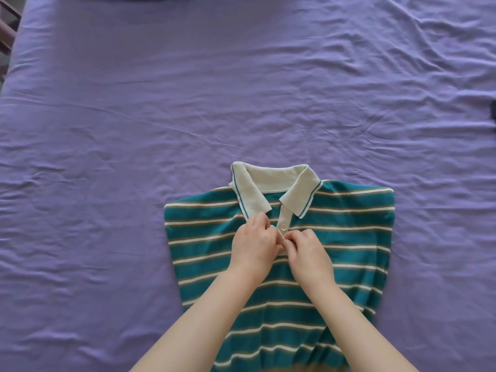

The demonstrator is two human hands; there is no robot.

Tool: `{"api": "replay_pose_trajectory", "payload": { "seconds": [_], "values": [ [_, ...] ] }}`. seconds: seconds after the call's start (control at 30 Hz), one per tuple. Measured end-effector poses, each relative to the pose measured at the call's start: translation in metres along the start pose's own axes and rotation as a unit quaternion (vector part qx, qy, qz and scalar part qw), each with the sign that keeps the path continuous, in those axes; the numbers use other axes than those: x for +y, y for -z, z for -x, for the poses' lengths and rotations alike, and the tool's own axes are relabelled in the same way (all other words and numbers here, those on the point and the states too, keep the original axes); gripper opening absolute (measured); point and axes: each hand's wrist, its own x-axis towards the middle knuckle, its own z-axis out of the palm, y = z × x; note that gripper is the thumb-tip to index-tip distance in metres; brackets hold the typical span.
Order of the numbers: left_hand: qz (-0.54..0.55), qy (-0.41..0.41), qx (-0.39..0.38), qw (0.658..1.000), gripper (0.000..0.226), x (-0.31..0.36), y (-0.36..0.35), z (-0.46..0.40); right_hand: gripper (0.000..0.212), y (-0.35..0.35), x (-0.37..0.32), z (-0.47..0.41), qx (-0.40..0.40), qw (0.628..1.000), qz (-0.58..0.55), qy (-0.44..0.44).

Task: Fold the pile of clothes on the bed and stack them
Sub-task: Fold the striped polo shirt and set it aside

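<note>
I get bright, even daylight, soft and diffuse, no glare. Shadows are faint: thin ones in the creases of the purple bed sheet (134,116) and just under the forearms. Focus is slightly soft overall. Wide-angle bend shows at the edges, and the corners look a bit smeared.

A dark wooden frame (8,25) shows beside the top-left corner

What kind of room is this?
Probably a bedroom. A wrinkled purple sheet covers a wide bed, and two hands, left hand and right hand, pinch a striped shirt lying on it.
</note>
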Motion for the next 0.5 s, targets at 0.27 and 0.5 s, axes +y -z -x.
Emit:
{"api": "replay_pose_trajectory", "payload": {
  "seconds": [0.27, 0.5],
  "values": [
    [0.070, 0.042, 0.016, 0.997, 0.011, 0.000, -0.005, 0.007, 0.012, 0.003, 0.000, -0.001, 0.038, 0.999, -0.019, 0.004],
    [0.024, -0.035, 0.022, 0.999, 0.027, -0.025, 0.016, -0.022, 0.025, 0.013, -0.002, -0.015, 0.040, 0.998, 0.000, 0.054]
  ]
}}
